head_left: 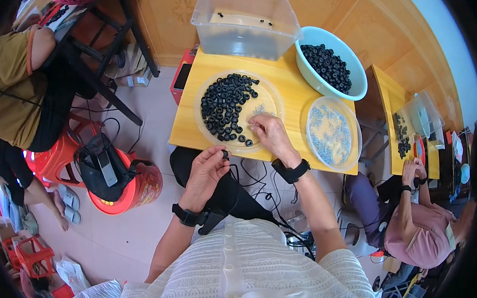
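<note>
Left hand point(206, 171) pinched one small black round piece point(226, 155) between thumb and fingers, just off the near edge of the round clear plastic tray point(270, 92); right hand point(272, 134) sat over that tray's near right part, fingertips bunched narrow by small pale bits point(260, 109), couldn't tell if gripping any. Loose black ring-shaped pieces point(223, 101) filled the tray's left side; a light-blue round plastic bowl point(332, 39) of more stood behind it to the right, an oval clear plastic dish point(357, 126) of bluish bits right of it, a rectangular clear plastic tub point(245, 40) behind it.
</note>
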Available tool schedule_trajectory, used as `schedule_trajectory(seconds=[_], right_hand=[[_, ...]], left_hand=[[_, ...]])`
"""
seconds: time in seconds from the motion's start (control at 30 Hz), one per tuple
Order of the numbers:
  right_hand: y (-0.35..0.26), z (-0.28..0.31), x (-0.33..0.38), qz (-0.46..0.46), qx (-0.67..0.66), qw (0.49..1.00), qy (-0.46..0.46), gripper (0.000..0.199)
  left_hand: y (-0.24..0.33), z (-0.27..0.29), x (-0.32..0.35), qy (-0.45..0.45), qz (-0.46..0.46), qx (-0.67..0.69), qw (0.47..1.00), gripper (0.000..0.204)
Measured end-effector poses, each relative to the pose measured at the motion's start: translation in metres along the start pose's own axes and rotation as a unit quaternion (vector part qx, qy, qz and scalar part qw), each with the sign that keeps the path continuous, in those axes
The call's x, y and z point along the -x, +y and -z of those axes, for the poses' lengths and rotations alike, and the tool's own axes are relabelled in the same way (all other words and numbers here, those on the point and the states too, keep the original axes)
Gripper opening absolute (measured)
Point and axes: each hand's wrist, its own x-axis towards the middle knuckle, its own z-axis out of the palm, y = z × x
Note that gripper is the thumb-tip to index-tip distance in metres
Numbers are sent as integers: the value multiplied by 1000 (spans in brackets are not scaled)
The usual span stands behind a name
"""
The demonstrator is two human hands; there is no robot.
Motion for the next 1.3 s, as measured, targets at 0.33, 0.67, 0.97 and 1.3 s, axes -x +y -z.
schedule_trajectory(seconds=[0.33, 0.67, 0.97, 1.3], right_hand=[[-57, 9, 20, -34, -164, 983, -73, 13], [-79, 16, 33, 45, -172, 980, -93, 16], [-87, 19, 42, 73, -132, 986, -75, 15], [-84, 15, 49, 44, -110, 993, -18, 8]], left_hand=[[4, -10, -4, -34, 40, -26, 998, 16], [11, -6, -6, -136, 109, -21, 984, 18], [18, -13, -2, -114, 122, -77, 983, 13], [16, -15, 0, -79, 61, -30, 995, 21]])
